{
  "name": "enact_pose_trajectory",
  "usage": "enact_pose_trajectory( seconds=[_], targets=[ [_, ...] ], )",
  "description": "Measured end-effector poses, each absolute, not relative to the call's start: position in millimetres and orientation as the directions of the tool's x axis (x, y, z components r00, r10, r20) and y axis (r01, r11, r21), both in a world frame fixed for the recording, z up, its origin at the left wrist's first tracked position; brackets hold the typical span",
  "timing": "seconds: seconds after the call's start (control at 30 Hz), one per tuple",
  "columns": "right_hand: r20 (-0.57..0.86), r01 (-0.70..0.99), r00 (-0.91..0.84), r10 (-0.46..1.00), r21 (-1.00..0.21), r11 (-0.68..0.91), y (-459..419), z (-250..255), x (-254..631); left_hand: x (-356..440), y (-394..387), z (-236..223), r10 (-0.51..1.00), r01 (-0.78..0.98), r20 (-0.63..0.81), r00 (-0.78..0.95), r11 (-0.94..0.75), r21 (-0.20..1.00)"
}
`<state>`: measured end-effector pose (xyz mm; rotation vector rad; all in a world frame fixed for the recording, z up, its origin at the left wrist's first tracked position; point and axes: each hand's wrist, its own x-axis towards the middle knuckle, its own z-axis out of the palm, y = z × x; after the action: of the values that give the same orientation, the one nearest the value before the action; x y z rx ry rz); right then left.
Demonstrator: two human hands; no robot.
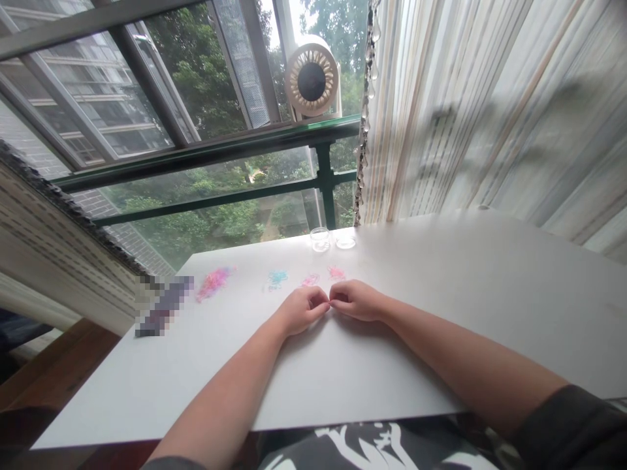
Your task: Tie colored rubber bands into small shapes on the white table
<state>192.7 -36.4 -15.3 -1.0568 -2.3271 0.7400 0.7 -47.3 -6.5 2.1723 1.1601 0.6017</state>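
Note:
Over the white table, my left hand [304, 309] and my right hand [356, 301] meet with their fingertips almost touching. Both are pinched closed; whatever lies between the fingers is too small to make out. Just beyond them lie two small loose piles, a pink one [310, 280] and a coral-pink one [336, 273]. A light-blue pile [277, 279] of the same thin, small pieces is to the left. Farther left spreads a larger mixed pile [214, 283] of pink, purple and orange pieces.
A clear round container [320, 239] and a clear shallow dish or lid [345, 242] stand near the table's [392, 385] far edge. A blurred-out dark item [165, 307] lies at the left edge. Behind are a railing [220, 196], a fan [312, 79] and curtains [441, 117].

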Motion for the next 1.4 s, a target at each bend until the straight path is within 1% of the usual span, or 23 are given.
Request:
enact_pose_trajectory(
  seconds=[0.6,1.4],
  targets=[
    [0.198,0.530,-0.591,0.782,-0.636,0.561,-34.8,-16.7,193.4,1.5,-48.3,-5.1,0.844,0.585,0.112,0.524,-0.453,0.672],
    [0.188,0.525,-0.592,0.783,-0.648,0.552,-36.1,-16.1,193.3,1.8,-49.3,-3.9,0.847,0.577,0.112,0.520,-0.445,0.684]
  ],
)
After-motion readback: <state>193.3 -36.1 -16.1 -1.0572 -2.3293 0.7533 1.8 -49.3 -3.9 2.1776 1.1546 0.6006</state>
